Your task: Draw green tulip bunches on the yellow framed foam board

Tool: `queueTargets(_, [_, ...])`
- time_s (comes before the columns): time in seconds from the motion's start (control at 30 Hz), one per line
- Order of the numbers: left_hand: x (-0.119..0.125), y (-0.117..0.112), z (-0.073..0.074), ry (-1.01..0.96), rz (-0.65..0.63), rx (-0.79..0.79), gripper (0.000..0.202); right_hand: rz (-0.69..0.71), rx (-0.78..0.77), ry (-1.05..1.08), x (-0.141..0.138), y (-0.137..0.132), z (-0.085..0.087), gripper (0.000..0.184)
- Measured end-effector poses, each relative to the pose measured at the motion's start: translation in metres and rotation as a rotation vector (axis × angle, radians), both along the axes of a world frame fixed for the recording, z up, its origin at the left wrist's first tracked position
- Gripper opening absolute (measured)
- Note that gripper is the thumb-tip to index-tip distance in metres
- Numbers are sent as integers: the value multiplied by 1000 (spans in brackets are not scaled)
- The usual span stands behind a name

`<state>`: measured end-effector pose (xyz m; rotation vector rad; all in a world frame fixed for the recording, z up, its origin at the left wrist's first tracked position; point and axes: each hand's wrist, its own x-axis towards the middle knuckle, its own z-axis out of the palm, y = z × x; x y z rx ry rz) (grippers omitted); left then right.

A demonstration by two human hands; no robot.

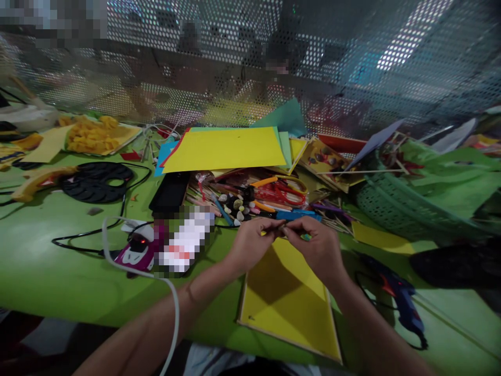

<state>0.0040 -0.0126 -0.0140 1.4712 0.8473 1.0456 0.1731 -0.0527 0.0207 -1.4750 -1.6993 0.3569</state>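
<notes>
Head view is showing a perforated screen [235, 78] standing behind your table [39, 224], which is bearing the clutter. To your right, the basket [373, 201] is holding loose green sheeting [446, 177] that is rising over its rim and hiding whatever may be lying beneath. The yellow board [287, 310] is lying flat between your forearms, near the table's front edge, probably so that your hands are working directly above it. Beyond, the paper stack [227, 149] is resting on a heap of sticks and tools, seemingly for want of bare table; I cannot tell whether a tray is containing that heap. Your glue gun [401, 297] is lying beside your right forearm, its nozzle pointing away from you, likely for safe, easy reach. The phone [188, 240] is sitting beside the power strip [139, 253], its lit screen facing you.

Your left hand [254, 243] and right hand [319, 245] are meeting over the board's far end, thumbs and forefingers closing with almost no gap. They are apparently pinching one small piece [282, 227] between them, perhaps for finer control; its kind is too small to tell. Loose pebbles [236, 206] are lying just beyond.
</notes>
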Motion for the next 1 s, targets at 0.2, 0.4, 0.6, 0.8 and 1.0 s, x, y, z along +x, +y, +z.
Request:
queueTargets(0.2, [1,2,2,-54,-48,-75,27,0,-1,9,1,1,0,15])
queueTargets(0.4, [1,5,2,-81,-58,-104,31,34,-42,49,6,4,-2,15])
queueTargets(0.6, [0,1,1,-60,-25,-71,22,28,-19,0,5,3,0,13])
queueTargets(0.8, [1,3,1,-111,-84,-144,27,18,-36,21,5,4,-1,15])
queueTargets(1.0, [-1,6,4,-169,-147,-233,46,63,-116,85,8,5,0,18])
